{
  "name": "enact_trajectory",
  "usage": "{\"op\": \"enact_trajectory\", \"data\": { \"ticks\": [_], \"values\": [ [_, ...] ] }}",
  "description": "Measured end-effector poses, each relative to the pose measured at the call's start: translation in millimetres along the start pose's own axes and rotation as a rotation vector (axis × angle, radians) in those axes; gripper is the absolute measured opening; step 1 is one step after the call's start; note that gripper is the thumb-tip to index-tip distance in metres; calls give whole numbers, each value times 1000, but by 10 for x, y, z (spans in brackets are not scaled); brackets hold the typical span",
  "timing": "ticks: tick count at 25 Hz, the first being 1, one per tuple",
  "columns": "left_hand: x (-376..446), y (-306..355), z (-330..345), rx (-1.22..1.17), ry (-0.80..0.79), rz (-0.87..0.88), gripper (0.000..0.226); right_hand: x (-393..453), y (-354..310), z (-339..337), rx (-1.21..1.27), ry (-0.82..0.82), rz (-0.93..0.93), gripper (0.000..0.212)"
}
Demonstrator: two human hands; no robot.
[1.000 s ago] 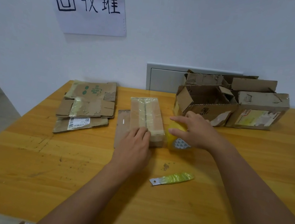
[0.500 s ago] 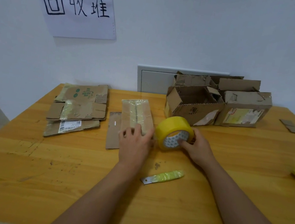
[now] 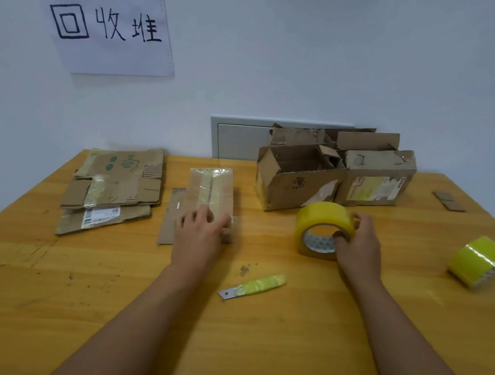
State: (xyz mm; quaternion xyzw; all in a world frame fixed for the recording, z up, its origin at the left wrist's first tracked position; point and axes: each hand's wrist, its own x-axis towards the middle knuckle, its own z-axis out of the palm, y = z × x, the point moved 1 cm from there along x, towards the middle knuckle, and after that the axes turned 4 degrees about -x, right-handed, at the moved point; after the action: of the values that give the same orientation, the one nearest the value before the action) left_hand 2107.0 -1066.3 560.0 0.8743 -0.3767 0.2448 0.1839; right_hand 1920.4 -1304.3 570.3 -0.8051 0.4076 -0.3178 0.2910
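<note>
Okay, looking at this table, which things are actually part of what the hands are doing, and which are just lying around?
In use: tape roll gripped by right hand; taped flat carton under left hand.
Lying about: second tape roll, cutter, flattened cardboard stack, open boxes, wall sign.

Wooden table (image 3: 251,357) is showing a smooth varnished top, scuffed and scratched at near left. Tape roll (image 3: 323,219) at centre right is gleaming: slick yellow plastic film on a printed card core. Second roll (image 3: 478,260), far right, is shining likewise. Flat taped box (image 3: 212,189) is carrying clear glossy film over matt brown cardboard. Left stack (image 3: 116,191) and open boxes (image 3: 295,186) are looking matt, rough, torn-edged. Cutter (image 3: 252,286) is baring dull grey metal beyond a glossy yellow-green wrap. Paper sign (image 3: 110,26) is looking matt.
</note>
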Motion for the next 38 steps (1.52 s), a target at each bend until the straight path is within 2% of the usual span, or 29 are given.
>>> {"op": "enact_trajectory", "data": {
  "ticks": [3,7,9,11,14,16,18,19,20,21,23,26,28,30,32,34,35,38],
  "values": [
    [14,-2,-31,-26,2,-2,8,9,129,-12,41,-102,34,38],
    [23,-107,-49,-45,-18,-32,7,54,178,-40,47,54,44,34],
    [13,-108,-42,-60,-21,-47,12,49,165,3,76,76,34,36],
    [-15,-99,-36,-94,-20,-48,17,52,154,10,113,35,50,43],
    [-76,-140,-60,-165,-38,-40,27,-58,92,-45,162,54,126,74],
    [-129,-155,-65,-160,-30,-33,40,-241,-14,-75,46,229,-49,78],
    [-173,-141,-55,-156,-7,-15,52,-449,-187,-32,-58,340,-362,61],
    [-186,-135,-45,-160,8,0,56,-534,-276,20,-74,289,-518,48],
    [-193,-140,-38,-162,25,18,58,-626,-383,76,-84,147,-655,37],
    [-190,-152,-34,-164,41,34,60,-714,-475,137,-118,-59,-741,33],
    [-166,-185,-27,-176,64,49,60,-855,-560,251,-288,-489,-768,36],
    [-157,-236,6,-214,89,58,50,-908,-604,368,-491,-689,-761,36],
    [-158,-255,26,-232,106,67,46,-866,-691,345,-510,-783,-716,25],
    [-142,-263,51,-253,116,60,43,-755,-800,276,-404,-891,-637,9],
    [-132,-253,71,-268,130,58,38,-649,-928,204,-54,-919,-482,5],
    [-109,-274,108,-278,157,64,32,-552,-1085,224,337,-778,-310,6],
    [-97,-291,125,-280,163,66,30,-515,-1153,285,453,-678,-247,8],
    [-99,-306,145,-281,161,66,29,-452,-1301,571,563,-496,-140,14]
  ]
}}
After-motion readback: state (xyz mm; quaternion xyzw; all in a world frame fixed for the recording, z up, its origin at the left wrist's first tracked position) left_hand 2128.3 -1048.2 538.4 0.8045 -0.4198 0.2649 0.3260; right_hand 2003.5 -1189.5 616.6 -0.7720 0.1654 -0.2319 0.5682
